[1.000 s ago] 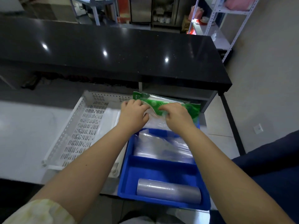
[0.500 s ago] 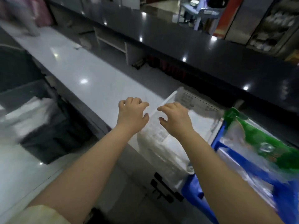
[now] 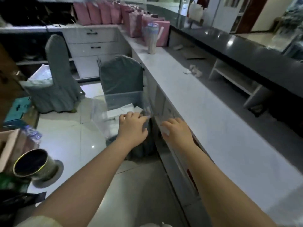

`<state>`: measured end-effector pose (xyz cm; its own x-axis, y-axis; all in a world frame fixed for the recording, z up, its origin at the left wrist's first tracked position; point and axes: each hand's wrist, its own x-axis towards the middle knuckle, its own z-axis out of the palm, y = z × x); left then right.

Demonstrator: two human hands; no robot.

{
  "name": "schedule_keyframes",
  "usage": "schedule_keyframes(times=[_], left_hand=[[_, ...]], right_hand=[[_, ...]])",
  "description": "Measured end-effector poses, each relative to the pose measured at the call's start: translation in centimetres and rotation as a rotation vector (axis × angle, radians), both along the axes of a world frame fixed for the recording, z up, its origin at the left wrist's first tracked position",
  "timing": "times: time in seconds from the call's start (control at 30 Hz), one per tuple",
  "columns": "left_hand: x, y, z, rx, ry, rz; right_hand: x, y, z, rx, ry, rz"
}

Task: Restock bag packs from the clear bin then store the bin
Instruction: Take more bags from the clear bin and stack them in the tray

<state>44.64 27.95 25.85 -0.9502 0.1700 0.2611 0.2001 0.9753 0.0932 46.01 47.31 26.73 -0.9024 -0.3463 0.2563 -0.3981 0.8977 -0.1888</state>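
Observation:
The clear bin [image 3: 101,108] sits on the seat of a grey-covered chair [image 3: 121,74], just left of the white counter. Inside it lie white flat bag packs [image 3: 121,110]. My left hand [image 3: 132,128] reaches over the bin's near right corner, fingers curled down at the rim; I cannot tell if it grips. My right hand [image 3: 177,132] hovers beside it at the counter's front edge, fingers spread and holding nothing. The blue tray and the green pack are out of view.
A long white counter [image 3: 205,112] runs along the right under a raised black countertop [image 3: 246,51]. Pink bags [image 3: 131,22] and a tumbler [image 3: 152,40] stand at its far end. A second covered chair [image 3: 54,74], white drawers [image 3: 93,45] and a metal can [image 3: 32,164] are on the left.
Both hands let go of the green pack over the blue tray. My view swung left along the counter, and the hands now reach at the clear bin on the chair.

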Motion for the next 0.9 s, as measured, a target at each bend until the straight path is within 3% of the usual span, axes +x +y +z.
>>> schedule_keyframes(times=[0.2,0.57,0.9], left_hand=[[-5.3,-8.9,-4.4,0.022,-0.159,0.119],[-21.3,-17.6,-11.6,0.113,-0.258,0.347],[-34.6,-19.5,-21.0,0.103,-0.681,0.425]], right_hand=[[-7.4,-8.0,-3.5,0.063,-0.110,0.082],[-27.1,-14.8,-10.9,0.010,-0.261,0.197],[-44.7,-18.8,-21.3,0.154,-0.639,0.311]])
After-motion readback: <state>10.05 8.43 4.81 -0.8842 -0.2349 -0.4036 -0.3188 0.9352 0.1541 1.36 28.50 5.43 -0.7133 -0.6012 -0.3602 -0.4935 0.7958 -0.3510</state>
